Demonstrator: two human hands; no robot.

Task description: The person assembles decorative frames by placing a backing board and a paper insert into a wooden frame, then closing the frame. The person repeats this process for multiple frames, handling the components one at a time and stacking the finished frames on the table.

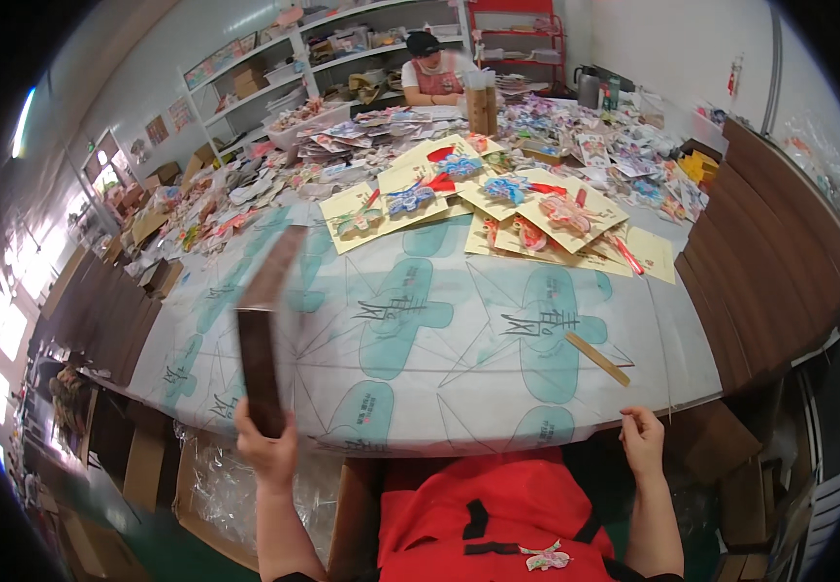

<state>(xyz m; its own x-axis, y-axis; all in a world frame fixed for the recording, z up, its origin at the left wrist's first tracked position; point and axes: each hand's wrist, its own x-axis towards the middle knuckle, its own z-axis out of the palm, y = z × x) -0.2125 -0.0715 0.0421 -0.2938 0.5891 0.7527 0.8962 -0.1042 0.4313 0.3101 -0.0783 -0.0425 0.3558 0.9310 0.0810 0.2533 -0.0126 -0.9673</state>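
Red apron (488,509) sits between the hands; brown box (263,364), motion-blurred, is clamped in the left hand (266,451), the nearer one, long axis running forward from that grip, far end leaning slightly right. Right hand (642,438) is well apart from the box, fingers bent, can't tell whether they meet or hold anything; yellowish strip (598,359) lies ahead-left of it, slanting, near end toward that hand.

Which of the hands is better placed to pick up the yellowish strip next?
Probably the right hand: it is nearer the yellowish strip, with nothing clearly visible in its grasp, while the left hand grips a brown box.
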